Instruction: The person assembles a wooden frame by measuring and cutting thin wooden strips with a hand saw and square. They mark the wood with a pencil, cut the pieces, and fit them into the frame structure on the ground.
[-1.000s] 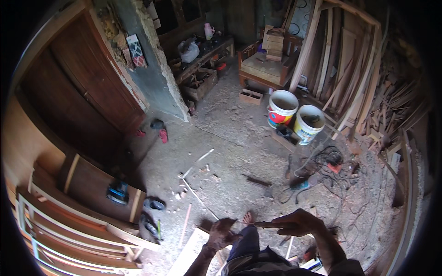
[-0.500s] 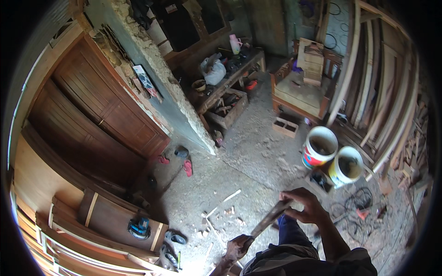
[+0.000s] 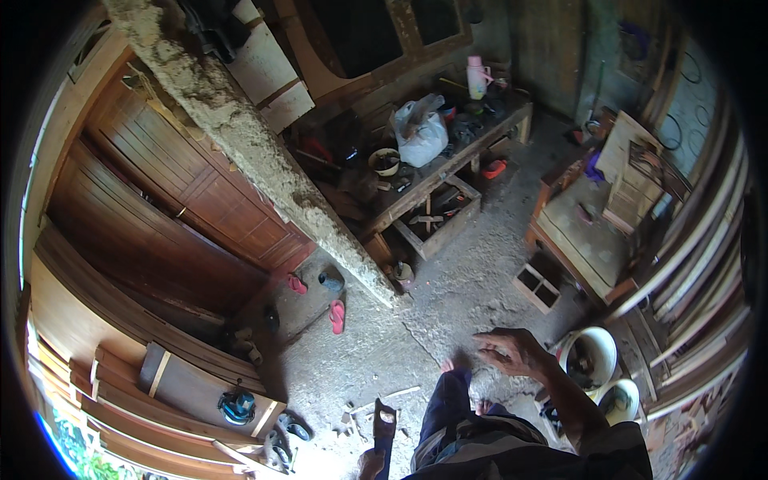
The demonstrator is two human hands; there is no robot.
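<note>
My left hand (image 3: 371, 462), low in the picture, is closed on a handsaw (image 3: 385, 424). The saw stands nearly upright beside my leg, its handle with a cut-out grip uppermost and its dark blade running down by the hand. Out in front of my body, my right hand (image 3: 512, 353) holds nothing, and its fingers are stretched forward and apart. Beneath it show my bare feet and the concrete floor (image 3: 448, 320).
Ahead, a wooden bench (image 3: 448, 164) carries a white plastic bag (image 3: 421, 140) and a pink flask (image 3: 478, 78); a tool-filled crate (image 3: 438, 218) stands below. A wooden chair (image 3: 580, 240), a divided box (image 3: 537, 288) and buckets (image 3: 590, 356) are at right. Red sandals (image 3: 337, 317) lie near a rough wall edge (image 3: 336, 236).
My right hand has let go of the saw, which both hands held before. The left hand has lowered it and turned it upright. My view has moved toward the bench.
</note>
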